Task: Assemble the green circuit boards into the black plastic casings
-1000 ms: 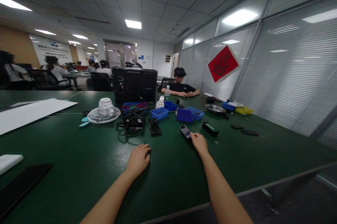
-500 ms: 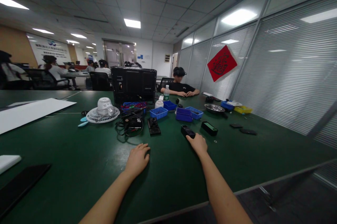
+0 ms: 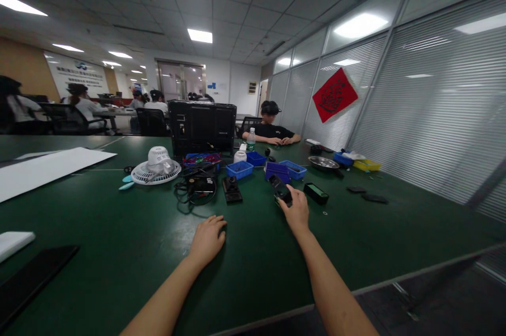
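Note:
My right hand [image 3: 295,209] grips a black, box-shaped device [image 3: 280,186] between thumb and fingers. The device tilts up at its near end, and part of it is hidden behind my hand. Just to the right lies a similar black box [image 3: 315,193] with a green top. My left hand [image 3: 207,238] rests on the green table [image 3: 253,262], palm down with its fingers loosely stretched, and holds nothing visible. Ahead of it stands a small black part on a flat base [image 3: 231,189].
Blue bins [image 3: 239,169] stand beyond my hands, near a black-backed monitor or panel [image 3: 203,128]. Tangled cables [image 3: 190,188] and a white fan [image 3: 156,167] are on the left. A metal dish [image 3: 323,162] sits at right. A person [image 3: 272,130] sits across the table.
My right hand has closed round the black device and raised it from a flat pose into a tilt. My left hand has hardly moved.

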